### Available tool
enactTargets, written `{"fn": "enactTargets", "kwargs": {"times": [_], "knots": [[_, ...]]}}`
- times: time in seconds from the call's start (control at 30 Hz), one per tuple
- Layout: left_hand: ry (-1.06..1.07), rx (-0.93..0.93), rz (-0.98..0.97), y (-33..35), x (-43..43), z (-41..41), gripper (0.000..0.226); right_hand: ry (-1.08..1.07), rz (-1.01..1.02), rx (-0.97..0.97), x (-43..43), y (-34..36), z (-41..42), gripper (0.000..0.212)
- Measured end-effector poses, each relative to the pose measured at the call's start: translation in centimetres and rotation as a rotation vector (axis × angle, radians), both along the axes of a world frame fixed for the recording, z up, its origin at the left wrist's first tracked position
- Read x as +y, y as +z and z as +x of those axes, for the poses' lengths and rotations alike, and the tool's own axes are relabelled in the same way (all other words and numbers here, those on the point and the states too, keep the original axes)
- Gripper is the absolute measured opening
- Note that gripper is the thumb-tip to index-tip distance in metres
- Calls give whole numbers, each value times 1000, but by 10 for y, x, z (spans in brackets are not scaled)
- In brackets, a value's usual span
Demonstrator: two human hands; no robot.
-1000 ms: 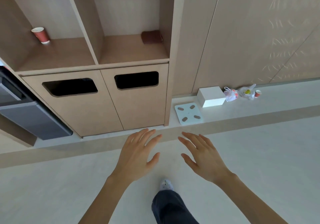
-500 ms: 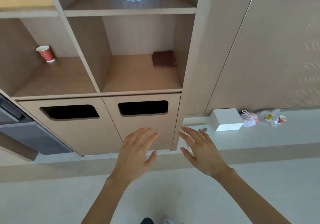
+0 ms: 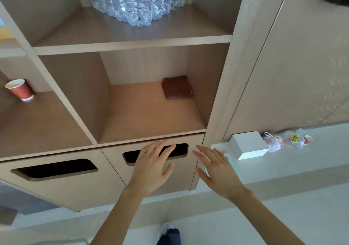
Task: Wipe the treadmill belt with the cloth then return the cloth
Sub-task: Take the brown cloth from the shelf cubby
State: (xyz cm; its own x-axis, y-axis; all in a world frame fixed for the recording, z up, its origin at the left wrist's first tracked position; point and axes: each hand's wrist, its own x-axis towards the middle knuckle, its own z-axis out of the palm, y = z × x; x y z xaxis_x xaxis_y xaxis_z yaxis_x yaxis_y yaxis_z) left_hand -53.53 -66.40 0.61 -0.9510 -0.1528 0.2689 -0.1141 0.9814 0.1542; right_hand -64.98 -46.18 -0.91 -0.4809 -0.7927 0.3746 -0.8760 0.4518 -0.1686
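Both hands are held out in front of a wooden shelf unit (image 3: 132,44), with the palms turned down. The left hand (image 3: 151,166) has its fingers straight and a little spread. Its fingertips lie over the dark cut-out handle (image 3: 181,150) of the right cabinet door (image 3: 117,173), but I cannot tell if they touch it. The right hand (image 3: 219,171) is just beside the left one, its fingers also straight and spread. The grip of each hand is fully open and has hold of nothing.

The folded brown cloth (image 3: 177,87) lies flat in the open compartment above that door, at the back and close to the right wall, well apart from both hands. A pack of water bottles (image 3: 137,0) stands on the shelf above. A red paper cup (image 3: 19,89) stands in the left compartment. On the pale ledge (image 3: 321,150) to the right are a white box (image 3: 249,146) and plastic bags (image 3: 273,141).
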Motion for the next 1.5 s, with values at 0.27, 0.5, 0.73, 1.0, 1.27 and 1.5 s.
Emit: {"fn": "enactTargets", "kwargs": {"times": [0.27,0.5,0.73,1.0,1.27,1.5], "knots": [[-112,-127,-60,-19,-83,-91,53,-100,9,9,-72,6,-53,41],[-140,-189,-49,-51,-117,-150,53,-154,59,-17,-90,-12,-82,41],[-87,-246,-31,-80,-136,-209,55,-111,85,-82,-100,-27,-119,43],[30,-261,28,-93,-154,-258,57,-69,140,-163,-110,-35,-155,44],[68,-337,79,-88,-164,-295,58,8,151,-126,-106,-33,-155,43],[117,-309,247,-94,-149,-287,60,59,150,-119,-106,-28,-153,43]]}}
